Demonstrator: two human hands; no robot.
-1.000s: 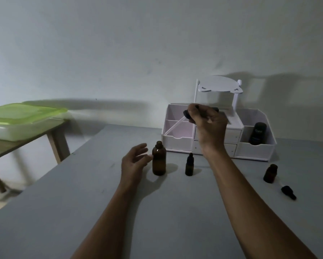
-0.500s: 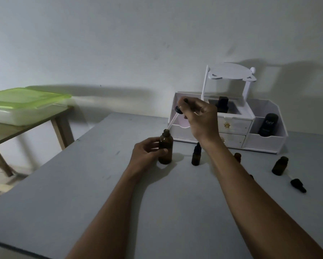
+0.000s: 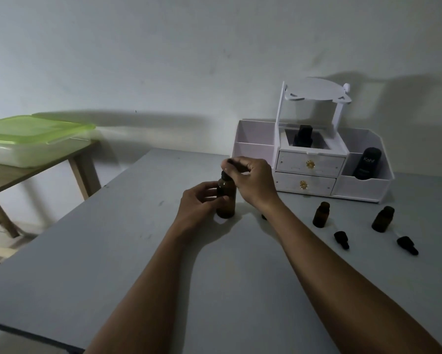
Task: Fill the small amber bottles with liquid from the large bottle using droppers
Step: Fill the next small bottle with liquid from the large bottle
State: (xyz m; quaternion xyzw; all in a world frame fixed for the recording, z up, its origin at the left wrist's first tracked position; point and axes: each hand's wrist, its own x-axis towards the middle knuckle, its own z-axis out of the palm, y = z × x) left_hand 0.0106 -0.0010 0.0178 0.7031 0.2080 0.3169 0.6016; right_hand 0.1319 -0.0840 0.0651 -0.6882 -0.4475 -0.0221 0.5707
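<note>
Large amber glass bottle (image 3: 225, 204) stands upright on the grey worktop (image 3: 112, 251), mid-frame, left of the organiser. Black-bulbed dropper (image 3: 225, 175) sits in its neck, collar right at the mouth; we can't see the glass stem. Left hand (image 3: 198, 203) holds the bottle body from the left, fingers (image 3: 211, 186) curled round it and clamped on the glass. Right hand (image 3: 255, 182) comes in from the upper right, fingers (image 3: 236, 166) pinched together on the dropper's bulb.

Right of the right forearm we count two more bottles, both upright and well apart. First small amber glass bottle (image 3: 321, 215) is nearer the arm, second small amber glass bottle (image 3: 382, 219) is further right. One black dropper cap (image 3: 341, 240) lies on its side just in front of the first. A second black dropper cap (image 3: 407, 245) lies the same way in front of the other.

A dark object (image 3: 264, 216) pokes out from behind the right wrist, too hidden for us to identify.

Behind all this, a white plastic organiser (image 3: 309, 183) with two drawers and an arched top stands at the wall. A black bottle (image 3: 302, 135) sits in its centre top compartment. A black bottle marked "Kahf" (image 3: 366, 166) leans in the right compartment.

Far left, a wooden side table (image 3: 82, 172) carries a white tub with a green lid (image 3: 36, 129).
</note>
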